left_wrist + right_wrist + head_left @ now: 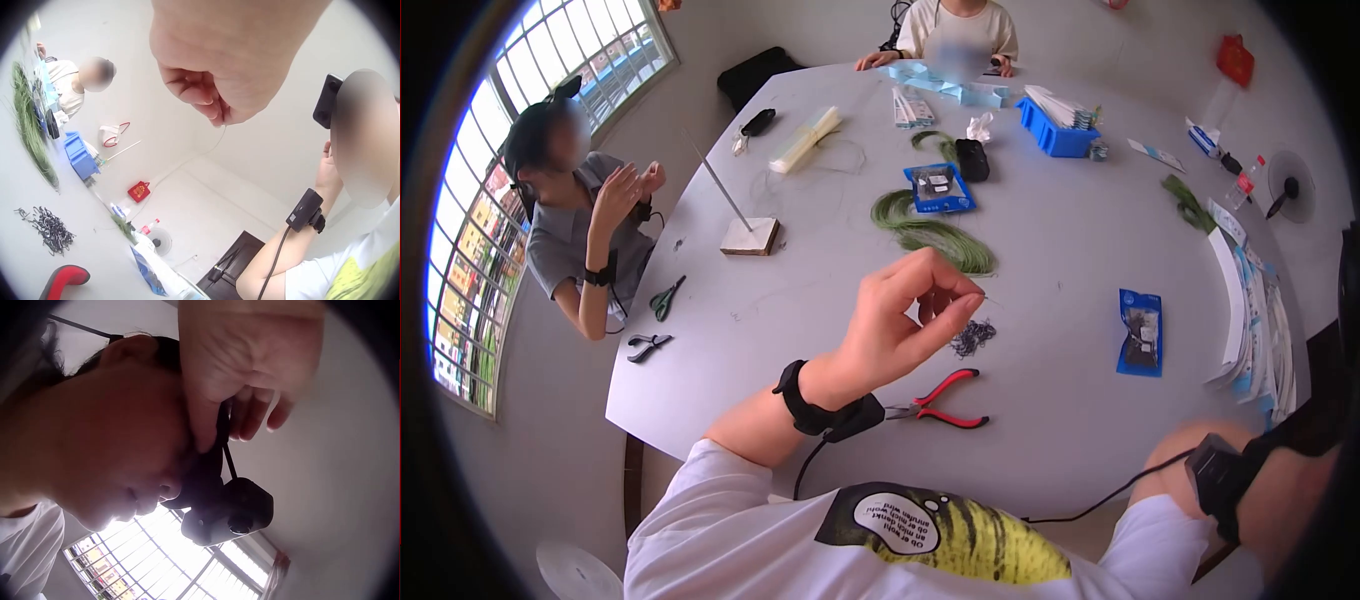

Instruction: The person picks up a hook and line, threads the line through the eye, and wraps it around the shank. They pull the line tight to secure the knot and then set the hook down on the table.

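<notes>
Over the near side of a smooth grey tabletop (1060, 235) hung the left hand (915, 312), fingers curled, thumb and fingertips pinching one pale, hair-fine strand (223, 137)! Out it trailed from the pinch, its far end too faint for me to follow. On the table below lay a loose heap of small, dark, curly pieces (973, 339), then red-handled metal pliers (922, 407) nearer the edge and a sleek bundle of long green strands (940, 243) farther off. Up beside a black head-worn camera (250, 503), meanwhile, was the right hand (253, 359); whether it gripped the black strap (222, 422) there, I couldn't tell. Tricky stuff, that strand: it looked almost weightless, bendy yet springy, probably slippery and easily kinked. Best hold, I judged: close to its end, gently, between thumb and forefinger.
</notes>
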The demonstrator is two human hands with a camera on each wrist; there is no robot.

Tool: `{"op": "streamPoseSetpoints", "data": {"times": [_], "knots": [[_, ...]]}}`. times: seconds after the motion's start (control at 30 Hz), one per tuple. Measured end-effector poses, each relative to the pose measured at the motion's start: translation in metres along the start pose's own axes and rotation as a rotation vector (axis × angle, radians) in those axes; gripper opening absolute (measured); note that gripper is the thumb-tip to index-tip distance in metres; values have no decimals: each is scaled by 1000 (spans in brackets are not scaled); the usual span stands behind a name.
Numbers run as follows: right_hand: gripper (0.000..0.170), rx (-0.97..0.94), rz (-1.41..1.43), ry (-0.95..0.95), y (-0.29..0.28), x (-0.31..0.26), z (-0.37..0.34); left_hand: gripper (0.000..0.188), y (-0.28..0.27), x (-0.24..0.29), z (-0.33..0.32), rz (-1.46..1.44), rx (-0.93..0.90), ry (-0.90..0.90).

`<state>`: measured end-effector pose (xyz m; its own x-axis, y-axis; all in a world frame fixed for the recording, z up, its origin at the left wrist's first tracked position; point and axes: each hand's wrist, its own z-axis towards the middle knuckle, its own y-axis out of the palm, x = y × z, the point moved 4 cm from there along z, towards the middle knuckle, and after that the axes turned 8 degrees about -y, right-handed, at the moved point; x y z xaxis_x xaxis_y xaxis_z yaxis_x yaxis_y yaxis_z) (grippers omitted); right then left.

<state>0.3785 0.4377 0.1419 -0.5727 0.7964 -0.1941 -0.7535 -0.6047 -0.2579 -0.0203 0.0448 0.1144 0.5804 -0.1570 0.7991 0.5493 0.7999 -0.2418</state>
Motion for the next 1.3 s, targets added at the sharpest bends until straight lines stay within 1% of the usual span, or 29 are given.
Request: {"op": "streamPoseSetpoints", "data": {"times": [0.07, 0.1, 0.17, 0.2, 0.23, 0.27, 0.3, 0.37, 0.4, 0.43, 0.53, 0.57, 0.6, 0.63, 0.67, 0.7, 0.73, 0.77, 0.87, 0.9, 0.93, 1.0, 1.07, 1.1, 1.13, 1.17, 1.2, 1.27, 1.3], "knots": [[18, -31, 0, -18, 3, -4, -5, 7, -2, 2, 2, 14, -37, -4], [18, -50, -6, -29, 4, -7, -5, 7, -2, 2, 1, 9, -27, -1], [18, -70, -42, -49, 21, -24, -2, 8, -2, 2, 3, 66, -47, 59], [19, -80, -63, -51, 93, -36, 37, 8, -2, 1, 4, 57, -55, 64], [19, -96, -82, -47, 70, -35, 27, 8, -2, 1, 3, 39, -50, 41], [19, -114, -93, -44, 83, -34, 37, 8, -1, 0, 3, 26, -38, 15], [20, -130, -99, -39, 119, -38, 55, 8, -2, 0, 3, 30, -42, 26], [20, -165, -98, -23, 152, -44, 63, 8, -2, -2, 3, 40, -44, 16], [20, -180, -97, -12, 139, -44, 65, 8, -3, -2, 3, 51, -48, 21], [21, -192, -91, 1, 157, -35, 60, 8, -4, -3, 4, 58, -51, 1], [21, -236, -72, 66, 175, -33, 57, 7, -3, -7, 3, 86, -60, -25], [22, -250, -71, 83, 201, -32, 70, 7, -3, -10, 4, 63, -12, -19], [22, -261, -70, 97, 205, -27, 72, 9, -4, -13, 5, 42, 36, -8], [22, -270, -68, 115, 214, -29, 72, 9, -5, -15, 6, 43, 44, -7], [23, -287, -63, 140, 179, -18, 55, 9, -5, -18, 7, 44, 34, -37], [23, -310, -58, 164, 201, -24, 78, 8, -6, -21, 8, 7, 69, -33], [23, -330, -57, 170, 242, -30, 85, 8, -6, -22, 7, -29, 113, -13], [24, -341, -62, 161, 292, -45, 108, 7, -8, -22, 8, -24, 108, -30], [24, -366, -85, 128, 341, -57, 135, 7, -9, -22, 9, -85, 152, -32], [25, -370, -93, 118, 330, -40, 137, 7, -8, -22, 8, -82, 150, -24], [25, -370, -100, 105, 330, -41, 139, 6, -7, -23, 7, -65, 136, -33], [36, -344, 272, 449, 362, -14, 112, 6, -6, -22, 7, -58, 131, -41], [35, -281, 635, 846, 383, -8, 98, 5, -7, -21, 8, 15, 114, -26], [35, -355, 639, 840, 389, -5, 92, 7, -8, -21, 5, 66, 20, -95], [35, -433, 637, 839, 394, -2, 85, 7, -8, -19, 5, 75, 17, -77], [30, -422, 608, 765, 397, -3, 84, 7, -7, -19, 5, 85, 16, -71], [30, -417, 606, 750, 398, 0, 82, 7, -6, -20, 6, 93, 17, -69], [20, -454, 522, 692, 397, 2, 80, 7, -4, -20, 7, 92, 31, -55], [11, -390, 499, 709, 395, 0, 83, 7, -2, -20, 7, 89, 32, -46]]}}
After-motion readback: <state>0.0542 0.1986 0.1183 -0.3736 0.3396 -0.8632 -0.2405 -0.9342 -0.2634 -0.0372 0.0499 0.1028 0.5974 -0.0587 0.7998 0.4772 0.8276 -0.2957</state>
